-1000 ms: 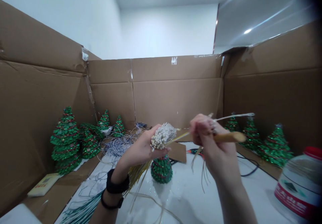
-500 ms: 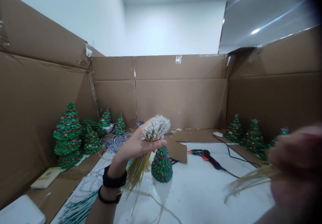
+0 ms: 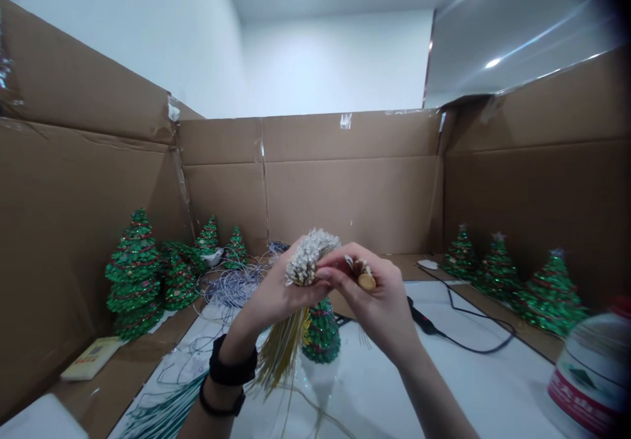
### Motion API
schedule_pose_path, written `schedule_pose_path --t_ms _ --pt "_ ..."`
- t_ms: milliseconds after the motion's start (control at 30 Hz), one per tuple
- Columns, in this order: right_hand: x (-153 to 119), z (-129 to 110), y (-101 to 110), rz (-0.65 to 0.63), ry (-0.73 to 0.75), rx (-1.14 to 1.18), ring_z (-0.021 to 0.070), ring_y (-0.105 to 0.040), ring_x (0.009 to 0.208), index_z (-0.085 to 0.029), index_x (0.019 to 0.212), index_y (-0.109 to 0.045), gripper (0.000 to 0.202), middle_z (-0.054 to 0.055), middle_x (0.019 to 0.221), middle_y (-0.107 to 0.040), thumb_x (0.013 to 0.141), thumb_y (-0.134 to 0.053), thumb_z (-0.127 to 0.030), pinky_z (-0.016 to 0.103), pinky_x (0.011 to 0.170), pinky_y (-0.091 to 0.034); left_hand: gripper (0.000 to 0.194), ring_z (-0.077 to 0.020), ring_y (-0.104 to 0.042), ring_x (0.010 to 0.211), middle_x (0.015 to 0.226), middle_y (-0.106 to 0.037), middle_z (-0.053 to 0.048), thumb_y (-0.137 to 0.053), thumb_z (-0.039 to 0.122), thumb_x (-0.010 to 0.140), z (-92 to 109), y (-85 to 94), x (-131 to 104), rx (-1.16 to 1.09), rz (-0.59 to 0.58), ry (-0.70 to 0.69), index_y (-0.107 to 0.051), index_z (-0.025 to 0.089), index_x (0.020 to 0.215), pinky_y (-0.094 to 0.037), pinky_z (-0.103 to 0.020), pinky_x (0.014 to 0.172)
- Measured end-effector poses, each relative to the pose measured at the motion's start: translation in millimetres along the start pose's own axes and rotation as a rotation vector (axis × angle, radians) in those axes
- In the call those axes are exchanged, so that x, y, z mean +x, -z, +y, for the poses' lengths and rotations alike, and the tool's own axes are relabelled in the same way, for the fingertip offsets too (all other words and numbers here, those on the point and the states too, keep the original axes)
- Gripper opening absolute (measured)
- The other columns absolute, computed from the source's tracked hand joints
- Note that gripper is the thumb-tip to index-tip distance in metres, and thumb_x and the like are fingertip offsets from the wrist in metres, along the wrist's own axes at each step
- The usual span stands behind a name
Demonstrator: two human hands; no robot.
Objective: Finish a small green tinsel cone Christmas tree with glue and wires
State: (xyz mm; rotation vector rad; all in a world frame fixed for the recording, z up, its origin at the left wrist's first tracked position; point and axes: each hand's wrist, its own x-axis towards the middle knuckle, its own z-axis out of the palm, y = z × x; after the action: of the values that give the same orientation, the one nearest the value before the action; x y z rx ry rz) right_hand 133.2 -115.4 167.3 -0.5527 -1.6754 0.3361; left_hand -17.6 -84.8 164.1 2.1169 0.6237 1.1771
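My left hand [image 3: 273, 301] is wrapped round a bundle of glittery stems [image 3: 313, 255]. Their white-silver tips stand up above the fist, and long yellow-gold strands hang below it. With thumb and forefinger my right hand [image 3: 384, 304] pinches at the right edge of those tips. Its curled fingers also hold a few more stems and a small tan round-ended piece [image 3: 366, 282], whose kind I cannot make out. Right behind the hands stands a small green tinsel Christmas tree [image 3: 324, 340], its top hidden by them. Past my right hand, only the black handle of a glue gun [image 3: 419, 317] shows.
Green tinsel trees stand along the left [image 3: 133, 275] and right [image 3: 555, 294] sides. A tangle of silver wire [image 3: 236, 284] lies left of centre, with green strands [image 3: 165, 406] nearer. A plastic bottle [image 3: 591, 373] is at front right. Cardboard walls [image 3: 350, 196] enclose the table.
My right hand has come in from the far right, with its stems, to the tips in my left hand. It now covers the front of the glue gun. The bottle has come into sight.
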Motion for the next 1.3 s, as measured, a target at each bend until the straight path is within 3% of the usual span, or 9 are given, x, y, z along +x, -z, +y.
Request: schedule_pose_path --t_ms 167,333,467,667,800,967,1100,1233,1300 --pt "0 6 0 0.015 0.155 -0.006 0.0096 -0.062 0.060 -0.024 0.087 -0.068 0.015 -0.002 0.079 -0.071 0.080 -0.060 -0.014 0.021 0.054 -0.050 0.039 -0.0202 -0.059 0.079 0.088 -0.062 -0.005 -0.069 0.037 0.071 0 -1.2 -1 -0.033 0.036 0.006 -0.054 0.019 0.103 -0.052 -0.034 0.071" --pt "0 14 0 -0.059 0.299 -0.029 0.0105 -0.066 0.068 -0.025 0.095 -0.068 0.022 -0.001 0.080 -0.072 0.084 -0.055 -0.011 0.021 0.061 -0.053 0.031 -0.0152 -0.053 0.057 0.066 -0.055 0.001 -0.067 0.043 0.069 12 -0.4 -1 -0.086 -0.017 0.113 -0.052 0.021 0.086 -0.049 -0.029 0.053" --pt "1 17 2 -0.061 0.318 -0.041 0.0100 -0.065 0.066 -0.023 0.093 -0.066 0.018 -0.001 0.080 -0.071 0.083 -0.056 -0.011 0.021 0.060 -0.052 0.029 -0.0140 -0.050 0.052 0.054 -0.049 0.003 -0.066 0.046 0.070 16 1.3 -1 -0.069 -0.023 0.112 -0.052 0.021 0.075 -0.046 -0.027 0.049" --pt "5 18 7 -0.157 0.098 0.083 0.0083 -0.057 0.054 -0.022 0.083 -0.056 0.003 -0.004 0.064 -0.061 0.086 -0.057 -0.022 0.019 0.049 -0.045 0.030 -0.0121 -0.049 0.051 0.058 -0.051 0.003 -0.065 0.046 0.073 17 1.8 -1 -0.065 -0.018 0.085 -0.054 0.020 0.081 -0.045 -0.025 0.048" --pt "6 15 10 -0.227 -0.098 0.141 0.0097 -0.055 0.056 -0.022 0.085 -0.054 0.011 -0.002 0.065 -0.060 0.085 -0.058 -0.032 0.021 0.049 -0.043 0.034 -0.0123 -0.051 0.057 0.067 -0.054 0.002 -0.065 0.040 0.077 5 -0.8 0 -0.052 0.046 0.012 -0.051 0.018 0.099 -0.047 -0.027 0.056" --pt "8 17 11 -0.211 -0.157 0.032 0.0104 -0.050 0.056 -0.020 0.080 -0.059 0.015 -0.001 0.064 -0.058 0.083 -0.059 -0.035 0.023 0.049 -0.038 0.031 -0.0150 -0.058 0.076 0.083 -0.059 -0.001 -0.064 0.034 0.080 -12 -5.1 3 0.029 0.122 -0.084 -0.049 0.018 0.101 -0.048 -0.026 0.068" --pt "10 18 15 -0.069 -0.145 0.066 0.0101 -0.050 0.055 -0.020 0.073 -0.057 0.021 -0.001 0.063 -0.057 0.080 -0.064 -0.039 0.024 0.049 -0.038 0.029 -0.0145 -0.059 0.078 0.091 -0.061 -0.003 -0.062 0.029 0.081 -12 -4.5 5 0.191 0.160 -0.079 -0.050 0.017 0.104 -0.047 -0.026 0.069" --pt "10 18 32 0.322 -0.075 0.133 0.0086 -0.043 0.047 -0.023 0.078 -0.051 0.021 -0.002 0.060 -0.052 0.082 -0.063 -0.039 0.024 0.041 -0.029 0.044 -0.0168 -0.062 0.078 0.092 -0.066 -0.005 -0.065 0.025 0.077 -16 5.5 7 0.483 0.091 -0.013 -0.049 0.016 0.116 -0.047 -0.026 0.069" --pt "9 27 50 0.547 -0.008 0.040 0.0097 -0.043 0.049 -0.024 0.077 -0.049 0.024 0.000 0.062 -0.050 0.078 -0.069 -0.037 0.025 0.042 -0.029 0.048 -0.0183 -0.063 0.081 0.097 -0.068 -0.005 -0.066 0.023 0.075 -22 15.6 6 0.595 0.018 0.010 -0.049 0.018 0.120 -0.047 -0.026 0.070"
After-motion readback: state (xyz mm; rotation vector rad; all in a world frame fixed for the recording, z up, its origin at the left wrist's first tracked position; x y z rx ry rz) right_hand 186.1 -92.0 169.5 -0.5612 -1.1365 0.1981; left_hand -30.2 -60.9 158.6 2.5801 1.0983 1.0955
